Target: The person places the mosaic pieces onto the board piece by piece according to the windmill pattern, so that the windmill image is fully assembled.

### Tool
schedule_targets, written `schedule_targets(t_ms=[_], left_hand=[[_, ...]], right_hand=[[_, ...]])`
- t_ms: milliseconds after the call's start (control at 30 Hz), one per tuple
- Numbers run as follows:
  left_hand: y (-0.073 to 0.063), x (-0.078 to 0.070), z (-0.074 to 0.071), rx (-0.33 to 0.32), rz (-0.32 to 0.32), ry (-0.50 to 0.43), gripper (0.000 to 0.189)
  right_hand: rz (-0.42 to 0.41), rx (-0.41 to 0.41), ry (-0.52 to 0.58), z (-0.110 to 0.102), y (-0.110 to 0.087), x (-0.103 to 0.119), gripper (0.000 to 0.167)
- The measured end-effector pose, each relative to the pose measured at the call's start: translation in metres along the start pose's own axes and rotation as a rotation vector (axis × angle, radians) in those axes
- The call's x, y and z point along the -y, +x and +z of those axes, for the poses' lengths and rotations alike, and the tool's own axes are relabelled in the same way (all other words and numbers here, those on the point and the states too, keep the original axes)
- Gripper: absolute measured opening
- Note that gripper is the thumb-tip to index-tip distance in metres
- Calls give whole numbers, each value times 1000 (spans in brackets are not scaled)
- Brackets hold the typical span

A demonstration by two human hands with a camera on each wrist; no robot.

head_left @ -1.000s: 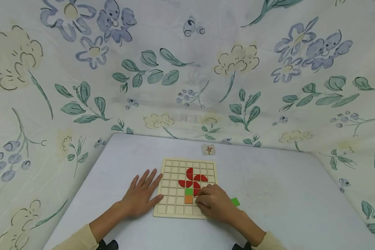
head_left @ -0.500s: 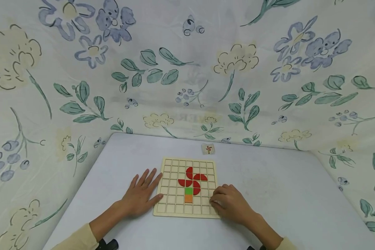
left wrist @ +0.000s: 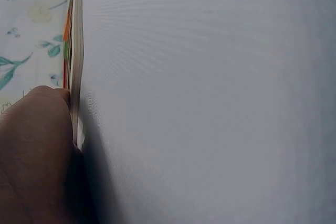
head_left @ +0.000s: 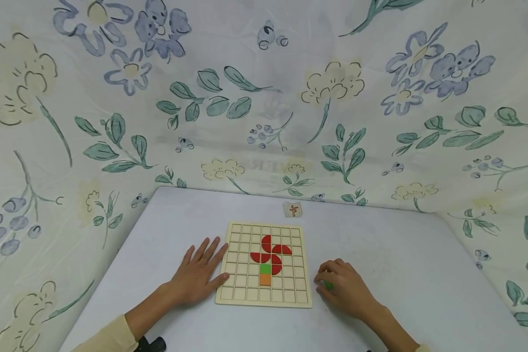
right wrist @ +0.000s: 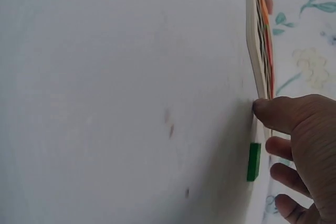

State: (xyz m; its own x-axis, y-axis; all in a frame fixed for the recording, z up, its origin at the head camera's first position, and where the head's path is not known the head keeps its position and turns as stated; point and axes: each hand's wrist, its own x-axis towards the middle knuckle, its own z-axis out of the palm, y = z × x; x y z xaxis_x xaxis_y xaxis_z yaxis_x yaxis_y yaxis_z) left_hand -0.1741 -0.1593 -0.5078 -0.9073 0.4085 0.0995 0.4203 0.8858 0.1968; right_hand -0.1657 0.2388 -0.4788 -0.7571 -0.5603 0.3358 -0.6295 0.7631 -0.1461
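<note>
A square wooden grid board [head_left: 242,268] lies on the table, with red curved pieces [head_left: 276,264] set as a pinwheel. Just below them in the grid sit a green square [head_left: 265,269] and an orange square [head_left: 265,279]. Fingers spread, my left hand [head_left: 195,281] lies flat with its fingertips and thumb at the board's left edge. To the right of the board, my right hand [head_left: 345,291] hovers low over a green block [right wrist: 253,162]. In the right wrist view this block rests on the table, thumb and fingers apart around it, none gripping it.
A small pattern card [head_left: 293,209] showing a red pinwheel on a grid lies behind the board. The white table [head_left: 391,264] meets a floral curtain [head_left: 286,161] at its back and sides. Small dark specks mark the tabletop in the right wrist view.
My right hand has moved right, off the board's lower right cells and over to the green block beside it. The left hand and the board have stayed put.
</note>
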Motion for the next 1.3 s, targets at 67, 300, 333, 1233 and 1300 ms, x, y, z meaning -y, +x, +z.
schedule_targets(t_ms=[67, 300, 333, 1233, 1300], left_hand=[[0, 0, 0, -14, 1, -3, 76], [0, -1, -1, -16, 3, -9, 76], [0, -2, -1, -15, 5, -7, 76], [-1, -1, -6, 5, 6, -12, 76], [-1, -2, -6, 17, -1, -8, 76]], right_hand=[[32, 15, -15, -2, -2, -2, 17], [106, 108, -13, -10, -10, -6, 19], [103, 118, -6, -12, -10, -7, 19], [-107, 74, 210, -3, 24, 24, 10], [-125, 77, 227, 0, 28, 31, 10]])
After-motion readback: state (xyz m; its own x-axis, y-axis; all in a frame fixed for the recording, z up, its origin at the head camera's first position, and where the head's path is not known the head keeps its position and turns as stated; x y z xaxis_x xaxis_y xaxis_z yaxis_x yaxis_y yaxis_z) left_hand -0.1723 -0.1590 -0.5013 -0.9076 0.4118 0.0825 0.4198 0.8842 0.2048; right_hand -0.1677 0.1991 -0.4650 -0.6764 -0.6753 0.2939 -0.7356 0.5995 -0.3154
